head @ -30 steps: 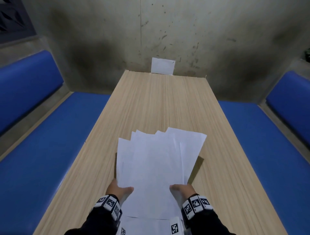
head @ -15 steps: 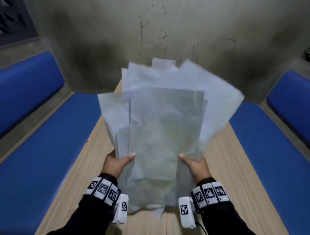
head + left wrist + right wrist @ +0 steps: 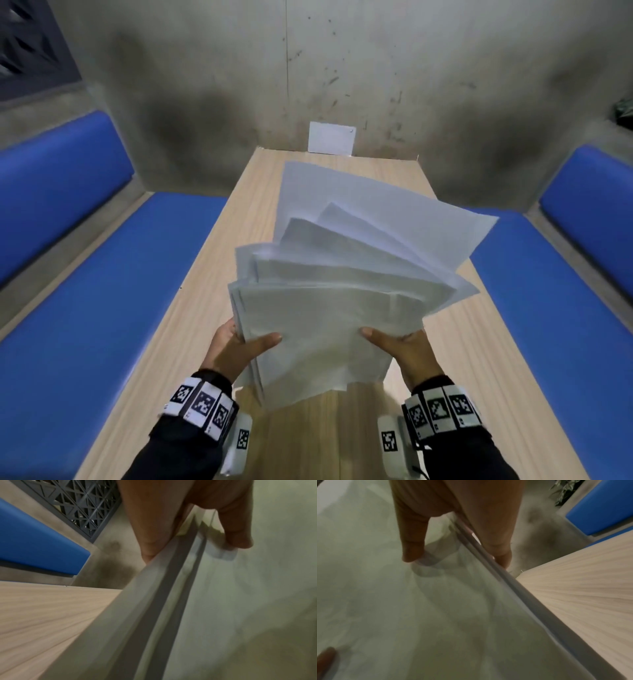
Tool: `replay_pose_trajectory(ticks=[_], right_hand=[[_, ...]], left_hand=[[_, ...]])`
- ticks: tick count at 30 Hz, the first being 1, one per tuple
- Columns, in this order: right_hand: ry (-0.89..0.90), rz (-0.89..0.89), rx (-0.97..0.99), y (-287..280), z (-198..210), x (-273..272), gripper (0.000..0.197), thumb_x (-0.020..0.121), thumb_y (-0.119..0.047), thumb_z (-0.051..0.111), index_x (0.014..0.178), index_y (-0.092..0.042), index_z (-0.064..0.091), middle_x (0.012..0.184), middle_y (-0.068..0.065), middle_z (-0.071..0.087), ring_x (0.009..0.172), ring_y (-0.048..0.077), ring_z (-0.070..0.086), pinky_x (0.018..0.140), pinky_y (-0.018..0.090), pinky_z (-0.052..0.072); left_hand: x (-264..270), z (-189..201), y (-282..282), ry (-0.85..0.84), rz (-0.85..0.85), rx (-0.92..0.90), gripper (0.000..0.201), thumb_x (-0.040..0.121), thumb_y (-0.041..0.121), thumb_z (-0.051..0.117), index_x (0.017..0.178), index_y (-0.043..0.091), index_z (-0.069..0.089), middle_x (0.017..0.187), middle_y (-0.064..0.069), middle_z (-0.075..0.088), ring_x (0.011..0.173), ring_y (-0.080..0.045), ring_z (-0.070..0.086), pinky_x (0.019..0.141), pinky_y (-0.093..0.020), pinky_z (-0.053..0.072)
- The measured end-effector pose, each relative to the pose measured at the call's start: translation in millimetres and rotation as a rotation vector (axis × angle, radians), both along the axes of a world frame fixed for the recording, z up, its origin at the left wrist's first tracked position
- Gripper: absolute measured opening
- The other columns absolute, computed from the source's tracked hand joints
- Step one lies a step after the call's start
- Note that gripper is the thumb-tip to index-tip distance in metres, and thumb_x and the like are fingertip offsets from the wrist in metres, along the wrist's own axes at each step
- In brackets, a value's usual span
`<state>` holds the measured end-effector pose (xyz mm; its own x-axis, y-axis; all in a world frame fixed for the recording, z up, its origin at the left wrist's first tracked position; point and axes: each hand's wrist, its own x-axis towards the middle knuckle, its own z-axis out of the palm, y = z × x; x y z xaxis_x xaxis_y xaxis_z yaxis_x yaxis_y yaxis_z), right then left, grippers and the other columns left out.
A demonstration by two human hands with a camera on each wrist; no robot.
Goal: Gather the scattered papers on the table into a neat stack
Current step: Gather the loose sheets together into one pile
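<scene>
A bundle of several white papers hangs in the air above the wooden table, its far ends fanned out to the right. My left hand grips the bundle's near left edge, thumb on top. My right hand grips the near right edge the same way. In the left wrist view the papers run edge-on between thumb and fingers. The right wrist view shows the papers pinched by thumb and fingers. One more white sheet leans on the wall at the table's far end.
Blue padded benches run along the left and right sides of the table. A stained concrete wall closes the far end. A grey lattice panel sits at the upper left, a plant at the right.
The papers lay on the table a second ago. Both hands lifted them upright, and now the bundle has tipped forward and lower, fanning out toward the right.
</scene>
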<state>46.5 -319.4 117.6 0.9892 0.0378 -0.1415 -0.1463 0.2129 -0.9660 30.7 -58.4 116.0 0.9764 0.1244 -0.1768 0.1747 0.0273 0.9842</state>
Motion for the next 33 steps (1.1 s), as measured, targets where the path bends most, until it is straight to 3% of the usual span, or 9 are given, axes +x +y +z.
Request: replay_pose_trajectory(ticks=[3, 11, 15, 16, 20, 24, 26, 30, 33], right_hand=[[-0.045, 0.019, -0.011, -4.0, 5.8, -1.0, 0.036, 0.067, 0.006, 0.076, 0.095, -0.016, 0.069, 0.086, 0.002, 0.079, 0.084, 0.019, 0.074, 0.065, 0.024, 0.059], [-0.07, 0.025, 0.032, -12.5, 24.4, -3.7, 0.028, 0.068, -0.002, 0.076, 0.088, -0.02, 0.07, 0.078, -0.006, 0.079, 0.076, 0.01, 0.074, 0.06, 0.017, 0.057], [-0.079, 0.097, -0.03, -14.3, 24.0, -7.3, 0.072, 0.032, -0.037, 0.093, 0.098, -0.02, 0.069, 0.093, 0.0, 0.078, 0.09, 0.018, 0.073, 0.069, 0.023, 0.058], [-0.068, 0.106, -0.036, -14.9, 22.5, -6.4, 0.079, 0.034, -0.036, 0.093, 0.106, -0.019, 0.066, 0.099, 0.002, 0.077, 0.096, 0.02, 0.071, 0.073, 0.026, 0.058], [-0.049, 0.15, -0.068, -12.4, 19.6, -3.7, 0.095, 0.051, -0.029, 0.088, 0.134, -0.025, 0.042, 0.126, 0.009, 0.061, 0.115, 0.025, 0.061, 0.093, 0.046, 0.054], [-0.071, 0.112, -0.051, -5.7, 17.7, -4.3, 0.05, 0.063, -0.011, 0.076, 0.109, -0.023, 0.063, 0.102, 0.005, 0.074, 0.1, 0.025, 0.068, 0.071, 0.027, 0.058], [-0.094, 0.072, -0.051, -2.8, 22.9, -4.2, 0.046, 0.062, -0.013, 0.075, 0.105, -0.025, 0.064, 0.101, 0.006, 0.073, 0.098, 0.024, 0.068, 0.078, 0.033, 0.057], [-0.138, 0.067, -0.037, -6.4, 31.8, -2.5, 0.04, 0.063, -0.013, 0.074, 0.101, -0.023, 0.066, 0.091, 0.0, 0.077, 0.087, 0.015, 0.072, 0.071, 0.026, 0.057], [-0.099, 0.097, -0.084, -9.6, 22.6, -4.9, 0.054, 0.059, -0.016, 0.079, 0.11, -0.017, 0.064, 0.1, 0.005, 0.076, 0.096, 0.021, 0.071, 0.073, 0.026, 0.057]], left_hand=[[-1.5, 4.3, -1.7, 0.025, -0.018, -0.04, 0.024, 0.073, -0.005, 0.069, 0.081, 0.018, 0.068, 0.064, 0.012, 0.076, 0.061, -0.002, 0.071, 0.052, -0.013, 0.055], [-6.3, 23.1, -1.1, -0.043, -0.052, -0.05, 0.019, 0.07, 0.006, 0.076, 0.082, 0.019, 0.069, 0.072, 0.012, 0.077, 0.064, -0.004, 0.072, 0.051, -0.013, 0.055], [-6.7, 19.2, 10.7, -0.083, -0.133, 0.02, 0.087, 0.029, 0.046, 0.09, 0.108, 0.025, 0.06, 0.096, 0.005, 0.076, 0.09, -0.01, 0.071, 0.065, -0.019, 0.058], [-6.5, 17.4, 11.8, -0.085, -0.127, 0.02, 0.096, 0.027, 0.049, 0.089, 0.114, 0.025, 0.056, 0.102, 0.001, 0.074, 0.094, -0.012, 0.07, 0.068, -0.022, 0.058], [-6.0, 15.6, 5.7, -0.099, -0.105, 0.029, 0.093, 0.033, 0.044, 0.089, 0.117, 0.023, 0.052, 0.103, -0.005, 0.07, 0.089, -0.011, 0.07, 0.062, -0.024, 0.058], [-9.3, 24.3, -11.1, -0.064, -0.066, 0.029, 0.027, 0.076, 0.023, 0.071, 0.1, 0.024, 0.057, 0.093, 0.001, 0.067, 0.092, -0.015, 0.064, 0.053, -0.01, 0.052], [-10.9, 32.5, -17.0, -0.077, -0.038, 0.056, 0.016, 0.087, 0.016, 0.059, 0.101, 0.021, 0.054, 0.086, 0.007, 0.062, 0.083, -0.007, 0.06, 0.049, -0.008, 0.048], [-13.2, 40.6, -11.2, -0.114, -0.008, 0.004, 0.032, 0.084, 0.012, 0.061, 0.113, 0.02, 0.05, 0.092, 0.004, 0.063, 0.083, -0.005, 0.059, 0.052, -0.011, 0.049], [-13.5, 20.6, -0.1, -0.091, -0.054, -0.04, 0.069, 0.063, 0.036, 0.08, 0.122, 0.023, 0.048, 0.111, -0.004, 0.066, 0.101, -0.02, 0.065, 0.071, -0.023, 0.057]])
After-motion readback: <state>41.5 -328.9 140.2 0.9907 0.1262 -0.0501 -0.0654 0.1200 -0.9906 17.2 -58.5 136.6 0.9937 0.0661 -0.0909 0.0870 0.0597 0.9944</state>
